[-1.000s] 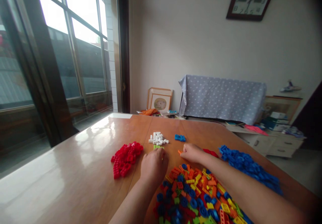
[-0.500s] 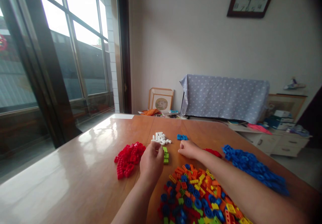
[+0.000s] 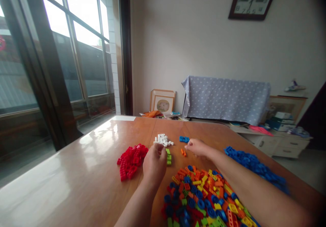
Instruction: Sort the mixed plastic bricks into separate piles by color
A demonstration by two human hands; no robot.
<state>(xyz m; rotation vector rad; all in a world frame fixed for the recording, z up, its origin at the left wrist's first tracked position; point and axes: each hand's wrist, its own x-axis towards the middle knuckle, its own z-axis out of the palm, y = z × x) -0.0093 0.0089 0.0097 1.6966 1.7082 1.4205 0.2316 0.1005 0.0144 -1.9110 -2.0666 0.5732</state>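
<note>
My left hand (image 3: 155,163) is closed, its fingers curled beside a small stack of green bricks (image 3: 168,158); whatever it holds, if anything, is hidden. A heap of red bricks (image 3: 132,160) lies just left of that hand, and white bricks (image 3: 163,139) sit beyond it. Across the table, my right hand (image 3: 197,147) has its fingers drawn together, with their contents out of sight. Close to its fingertips lie a few orange bricks (image 3: 183,152). Slightly farther off is a small group of blue bricks (image 3: 184,139).
Between my forearms spreads a large mixed pile of toy bricks (image 3: 203,196). Blue pieces (image 3: 254,167) form a long heap beyond my right forearm. The wooden table (image 3: 84,179) has a far edge before a low cabinet (image 3: 282,145) and a cloth-covered object (image 3: 226,99).
My right hand has shifted right, uncovering orange bricks on the table. Red pieces that showed behind the right wrist are now covered by the arm. My left hand has hardly moved.
</note>
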